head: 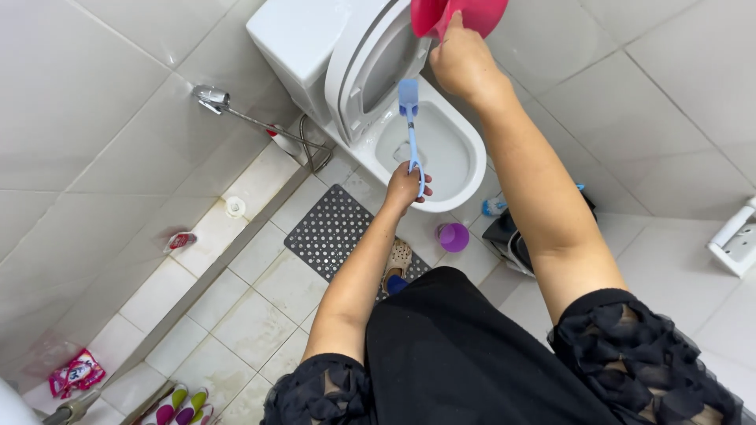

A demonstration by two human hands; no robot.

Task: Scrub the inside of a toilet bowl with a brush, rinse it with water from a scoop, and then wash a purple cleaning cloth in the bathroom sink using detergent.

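your left hand (405, 187) clamped on handle of blue toilet brush (409, 118), brush head over white toilet bowl (465, 153). your right hand (461, 59) grips pink scoop (461, 14) above bowl's far rim. seat lid (370, 67) raised. dotted grey mat (335, 232) near bowl on floor.

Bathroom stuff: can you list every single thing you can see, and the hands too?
toilet: one, white, lid up, top middle
toilet brush: one, blue, over the bowl
scoop: one, pink, top edge above the toilet
floor mat: one, dark grey with holes, before the toilet
small cup: one, purple, floor right of the mat
spray hose: one, silver, left wall
packet: one, pink, lower left floor
left hand: one, holds the brush handle
right hand: one, holds the scoop
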